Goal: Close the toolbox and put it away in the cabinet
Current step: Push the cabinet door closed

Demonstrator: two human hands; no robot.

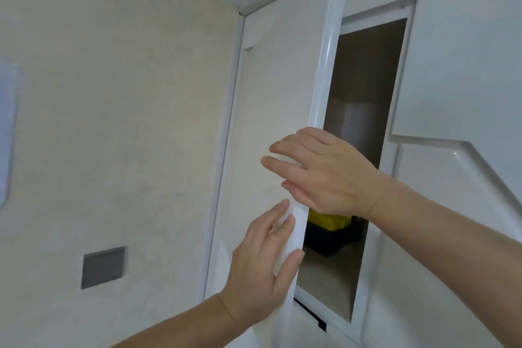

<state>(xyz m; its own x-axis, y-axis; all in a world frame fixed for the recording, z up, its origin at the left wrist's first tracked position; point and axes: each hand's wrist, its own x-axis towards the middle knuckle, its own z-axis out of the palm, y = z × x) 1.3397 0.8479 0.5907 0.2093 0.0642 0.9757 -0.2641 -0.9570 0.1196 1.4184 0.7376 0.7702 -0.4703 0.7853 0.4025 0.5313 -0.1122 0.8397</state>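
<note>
The toolbox [327,227], yellow on top and black below, already sits inside the cabinet [364,121], on the shelf toward the far left of the opening, and only a slice of it shows past the door edge and under the right wrist. From what can be seen its lid looks down, though the latches are hidden, so I would judge the closing and the stowing as done. What seems left is shutting the white door [282,93], which stands part open with its edge turned toward the camera (the dark gap to its right is the cabinet's inside).

Both hands are on that door and neither grips anything. The left hand [262,265] is low and near, fingers spread and flat against the door's outer face, with the thumb hooked round the bottom stretch of the edge. The right hand [319,172] is higher, reaching across the edge from the right, fingers straight and slightly apart, laid over the door's face just above the left hand. The two hands lie close together, not touching.
</note>
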